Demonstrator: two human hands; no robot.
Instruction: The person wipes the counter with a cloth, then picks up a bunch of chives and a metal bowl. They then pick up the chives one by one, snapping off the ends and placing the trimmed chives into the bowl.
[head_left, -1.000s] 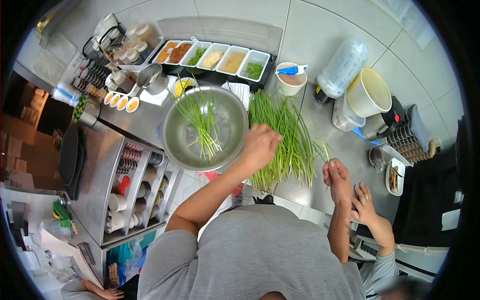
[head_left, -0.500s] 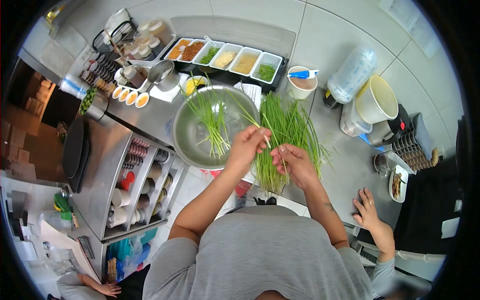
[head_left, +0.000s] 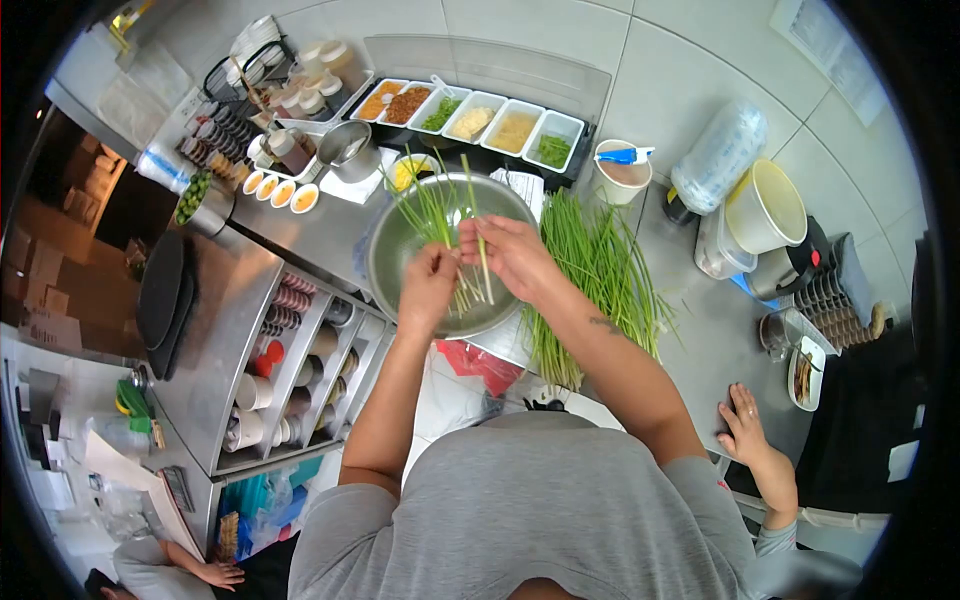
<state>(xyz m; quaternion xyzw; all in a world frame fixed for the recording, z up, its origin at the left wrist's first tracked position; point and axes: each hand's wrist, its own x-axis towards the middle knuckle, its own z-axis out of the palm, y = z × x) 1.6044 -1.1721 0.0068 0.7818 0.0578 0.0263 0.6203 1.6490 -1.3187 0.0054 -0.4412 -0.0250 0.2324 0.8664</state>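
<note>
A large steel bowl (head_left: 515,205) holds a small bunch of thin green onions (head_left: 425,212). Over its left part is my left hand (head_left: 428,290), closed with fingertips pinched against the stalks; what exactly they grip is hidden. My right hand (head_left: 515,258) is over the bowl's right side, holding a green onion stalk (head_left: 486,275), pale end down, between thumb and fingers. On the counter right of the bowl lies a big heap of green onions (head_left: 600,275), partly behind my right forearm.
White trays of toppings (head_left: 515,130) line the wall. A steel pot (head_left: 349,150) and small sauce cups (head_left: 281,192) stand at back left. To the right are a white tub (head_left: 622,175) and a large bucket (head_left: 765,205). Another person's hand (head_left: 744,425) rests on the counter's right edge.
Both hands have moved left, from the edge of the green onion heap to over the bowl. The right hand has brought a stalk along. The view has shifted slightly.
</note>
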